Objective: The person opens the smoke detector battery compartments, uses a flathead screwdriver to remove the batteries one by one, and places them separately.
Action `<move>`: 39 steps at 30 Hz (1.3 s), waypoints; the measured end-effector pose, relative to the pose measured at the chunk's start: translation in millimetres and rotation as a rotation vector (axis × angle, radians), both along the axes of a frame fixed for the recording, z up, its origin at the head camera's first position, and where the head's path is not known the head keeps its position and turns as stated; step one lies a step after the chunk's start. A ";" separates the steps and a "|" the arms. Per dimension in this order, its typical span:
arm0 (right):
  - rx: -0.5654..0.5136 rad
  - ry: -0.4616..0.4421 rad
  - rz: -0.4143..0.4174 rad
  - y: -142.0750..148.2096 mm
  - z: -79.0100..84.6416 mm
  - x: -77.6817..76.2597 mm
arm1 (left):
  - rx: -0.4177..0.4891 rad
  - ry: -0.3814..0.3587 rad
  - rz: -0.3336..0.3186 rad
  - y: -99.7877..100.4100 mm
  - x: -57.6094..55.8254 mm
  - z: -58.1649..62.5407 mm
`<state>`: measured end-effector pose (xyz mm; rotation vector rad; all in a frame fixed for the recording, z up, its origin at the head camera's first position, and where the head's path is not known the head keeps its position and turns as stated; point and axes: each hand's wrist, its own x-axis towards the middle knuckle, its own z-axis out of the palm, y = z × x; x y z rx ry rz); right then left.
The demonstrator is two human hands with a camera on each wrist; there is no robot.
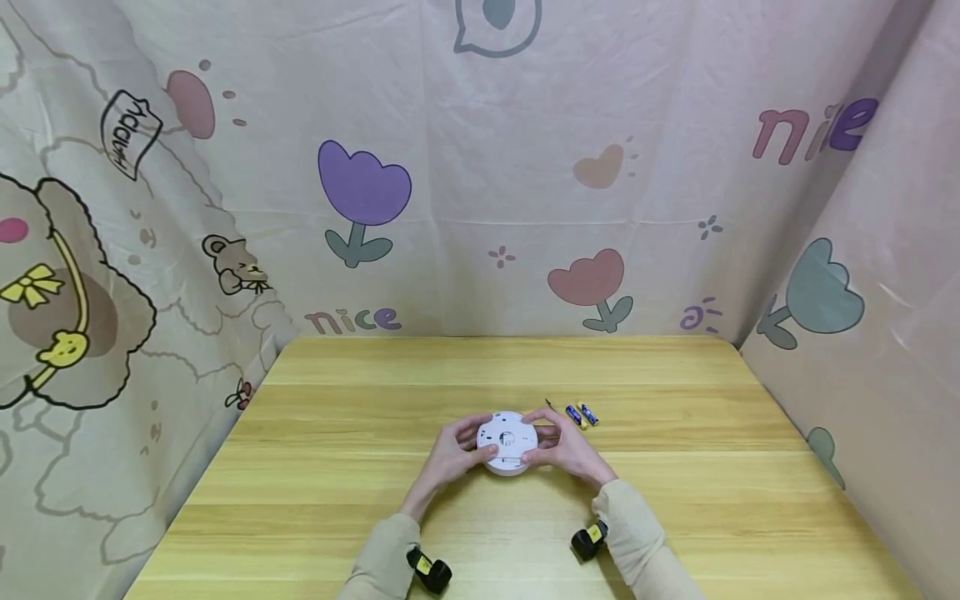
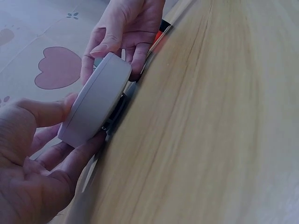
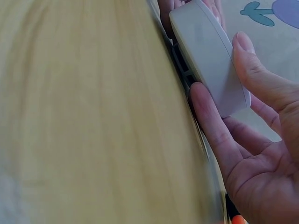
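Observation:
A white round smoke detector is held up over the wooden table between both hands, its flat back with a central hole and printed marks turned up. My left hand grips its left edge, thumb on top and fingers beneath. Opposite it, my right hand grips the right edge the same way. In the left wrist view the white side wall of the smoke detector shows, with dark slotted parts under it. The right wrist view shows the right hand with its thumb on the upper rim and a fingertip below.
Two blue batteries lie on the wooden table, just beyond the right hand. A thin dark tip pokes out behind that hand; a black and orange object shows near it in the right wrist view. A patterned curtain hangs around the table.

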<state>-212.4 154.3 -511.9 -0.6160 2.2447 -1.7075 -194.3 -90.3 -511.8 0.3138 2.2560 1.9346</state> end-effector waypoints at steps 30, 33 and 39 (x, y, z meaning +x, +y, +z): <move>-0.132 -0.163 -0.078 -4.2 2.7 5.8 | 0.097 0.010 0.127 0.2 2.5 8.2; -0.143 -0.186 -0.096 -3.6 1.6 5.2 | 0.032 0.049 0.144 -0.7 3.1 7.7; -0.225 -0.246 -0.082 -2.2 -0.7 4.9 | -0.114 0.132 0.171 -1.6 5.1 10.2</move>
